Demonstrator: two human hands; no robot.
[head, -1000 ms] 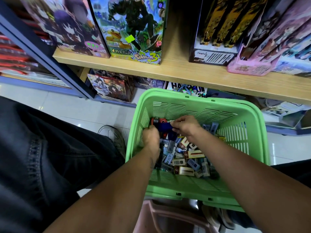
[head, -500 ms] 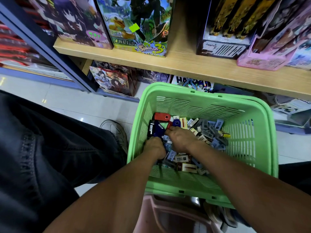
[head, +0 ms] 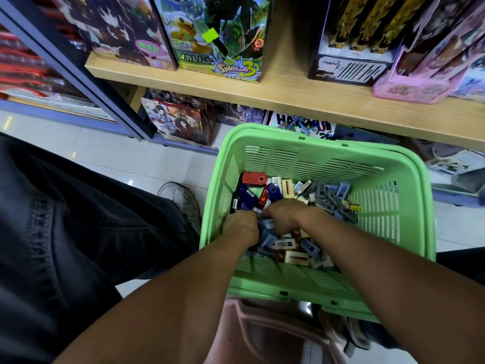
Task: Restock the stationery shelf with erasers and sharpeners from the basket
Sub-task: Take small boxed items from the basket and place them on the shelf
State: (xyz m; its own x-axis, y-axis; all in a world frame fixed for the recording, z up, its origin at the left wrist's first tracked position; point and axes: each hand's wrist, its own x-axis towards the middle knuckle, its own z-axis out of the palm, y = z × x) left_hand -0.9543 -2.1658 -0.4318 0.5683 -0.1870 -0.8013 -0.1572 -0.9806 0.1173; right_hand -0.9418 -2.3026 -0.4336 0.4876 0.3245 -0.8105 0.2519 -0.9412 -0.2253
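Two hands dig in the green basket (head: 409, 206) below the "Splatoon 3" box (head: 223, 48): left hand (head: 240, 228) and right hand (head: 284, 214), fingers curled into boxed erasers (head: 286, 244); grasp indiscernible. Sharpeners (head: 253, 178) lie beyond.

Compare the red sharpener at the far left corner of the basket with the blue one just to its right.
The red sharpener lies lengthwise along the green basket's back wall, fully exposed; the blue sharpener sits nearer, angled, partly overlapped by neighbours. Red shows a round hole toward its right end; blue shows a pale round spot near its top. Both are small, glossy and rounded, untouched by either hand.
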